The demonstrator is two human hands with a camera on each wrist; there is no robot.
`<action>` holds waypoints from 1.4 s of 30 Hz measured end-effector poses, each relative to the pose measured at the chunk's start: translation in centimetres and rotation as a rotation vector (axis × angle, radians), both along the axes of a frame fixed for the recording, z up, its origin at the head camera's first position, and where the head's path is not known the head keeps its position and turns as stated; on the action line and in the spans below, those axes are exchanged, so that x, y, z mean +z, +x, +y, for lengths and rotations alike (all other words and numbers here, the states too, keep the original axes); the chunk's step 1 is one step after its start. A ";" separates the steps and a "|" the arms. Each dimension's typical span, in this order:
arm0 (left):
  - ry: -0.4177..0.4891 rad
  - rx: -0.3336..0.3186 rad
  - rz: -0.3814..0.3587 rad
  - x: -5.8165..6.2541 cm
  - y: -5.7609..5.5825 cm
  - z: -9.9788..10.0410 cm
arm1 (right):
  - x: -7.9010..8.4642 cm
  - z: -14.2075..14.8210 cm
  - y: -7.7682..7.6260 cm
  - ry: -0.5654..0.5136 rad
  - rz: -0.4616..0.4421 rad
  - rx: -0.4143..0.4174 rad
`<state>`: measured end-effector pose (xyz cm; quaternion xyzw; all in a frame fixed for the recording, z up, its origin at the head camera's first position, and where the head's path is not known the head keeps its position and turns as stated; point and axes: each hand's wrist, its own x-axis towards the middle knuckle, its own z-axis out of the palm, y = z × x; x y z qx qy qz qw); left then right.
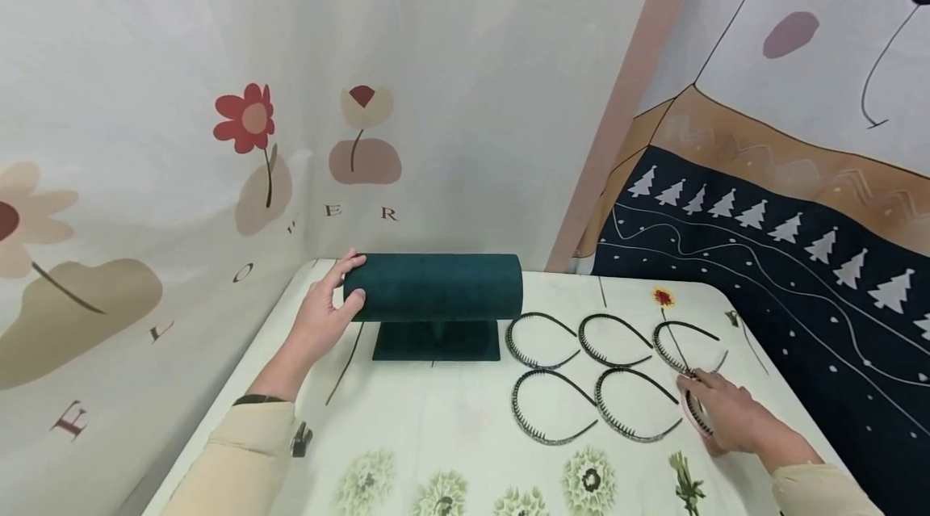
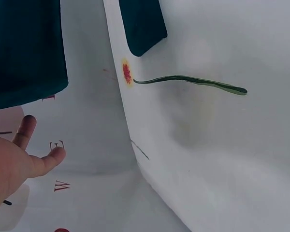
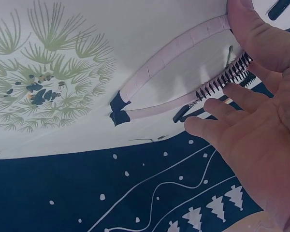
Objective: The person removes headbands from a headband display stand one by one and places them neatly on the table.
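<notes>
A dark green padded roll stand [image 1: 436, 287] stands on the table in the head view. My left hand [image 1: 320, 318] grips its left end, thumb on the front and fingers around the upper back. In the left wrist view, two fingers [image 2: 50, 162] stick out below the roll. At the table's right side, my right hand [image 1: 737, 415] is over the headbands. The right wrist view shows a pink ribbon-wrapped headband [image 3: 159, 58] with dark tips, held at the thumb, the other fingers spread. Beyond it appears a row of black teeth [image 3: 222, 77]; part is hidden by the hand.
Several black toothed headbands [image 1: 555, 407] lie in two rows right of the stand. A small dark clip-like object [image 1: 301, 441] is beside the left sleeve. Patterned cloth [image 1: 465, 96] hangs behind the table [image 1: 436, 411], with more cloth at both sides.
</notes>
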<state>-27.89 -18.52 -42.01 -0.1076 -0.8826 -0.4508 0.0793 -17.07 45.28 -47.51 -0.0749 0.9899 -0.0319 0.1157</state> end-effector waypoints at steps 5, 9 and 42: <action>-0.008 0.001 0.000 0.2 0.3 0.0 | 0.0 -0.1 0.3 -0.013 0.013 0.001; -0.007 0.000 -0.001 0.3 0.6 0.0 | 0.3 -0.3 0.6 -0.021 0.030 0.010; -0.397 0.047 0.150 0.0 4.3 -6.4 | 1.8 2.4 2.3 -0.120 0.048 -0.038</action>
